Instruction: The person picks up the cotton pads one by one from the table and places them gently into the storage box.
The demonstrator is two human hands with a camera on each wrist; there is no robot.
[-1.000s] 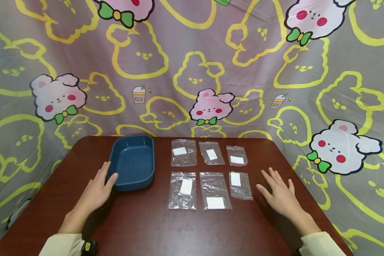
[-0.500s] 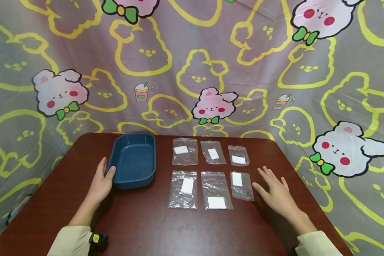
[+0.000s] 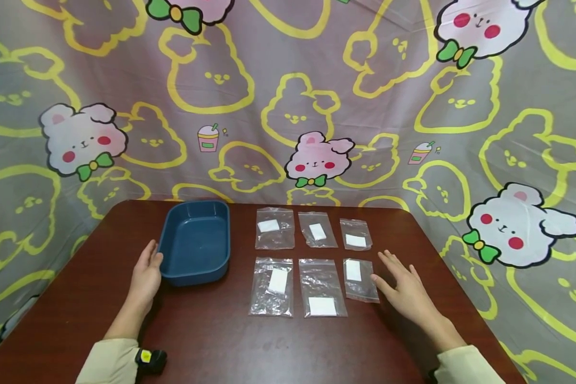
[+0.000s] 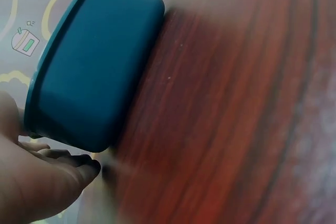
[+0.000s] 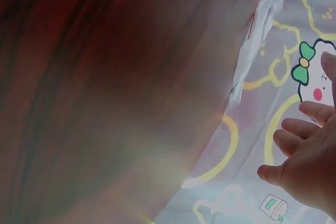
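Observation:
In the head view a dark blue rectangular tray point(image 3: 197, 240) sits at the left of the table. My left hand point(image 3: 146, 277) is beside its near left corner, fingers along the outer wall and thumb close to the rim. The left wrist view shows the fingers point(image 4: 79, 169) right at the tray's end wall. Several clear zip bags with white labels lie in two rows, among them a small bag point(image 3: 362, 280) nearest my right hand point(image 3: 410, 293). That hand hovers at the bag's right, fingers spread and nothing in them.
The other zip bags include a large front left one point(image 3: 271, 298), a front middle one point(image 3: 321, 282) and a back left one point(image 3: 275, 237). A patterned cloth point(image 3: 249, 53) hangs behind and around the brown table point(image 3: 249, 352).
My right hand has moved left, closer to the small front right bag. My left hand has come in against the tray's side. The tray and bags keep their places.

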